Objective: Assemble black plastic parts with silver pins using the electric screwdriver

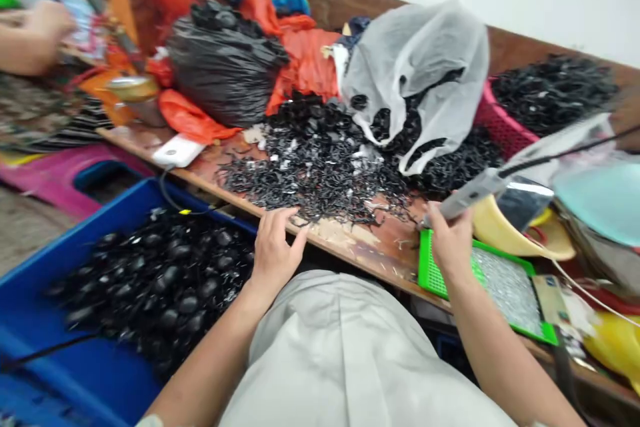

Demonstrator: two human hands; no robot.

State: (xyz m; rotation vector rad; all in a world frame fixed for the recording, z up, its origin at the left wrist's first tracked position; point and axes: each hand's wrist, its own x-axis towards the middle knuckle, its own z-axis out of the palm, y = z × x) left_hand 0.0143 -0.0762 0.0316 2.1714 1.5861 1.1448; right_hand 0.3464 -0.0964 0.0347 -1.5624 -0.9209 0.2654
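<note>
while the left hand (274,250) rests fingers spread at the heap of small black plastic parts (320,167) mid-frame, the right hand (450,240), right of centre, has its fingers curled around a grey pen-shaped tool (475,192).

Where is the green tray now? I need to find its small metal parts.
The green tray sits at the right of the head view, on the wooden bench's near edge, just under the right hand and beside the yellow bowl.

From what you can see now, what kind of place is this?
Probably a small assembly workshop. A wooden workbench carries a heap of small black parts, a blue crate holds more, and the right hand grips a corded tool.
</note>
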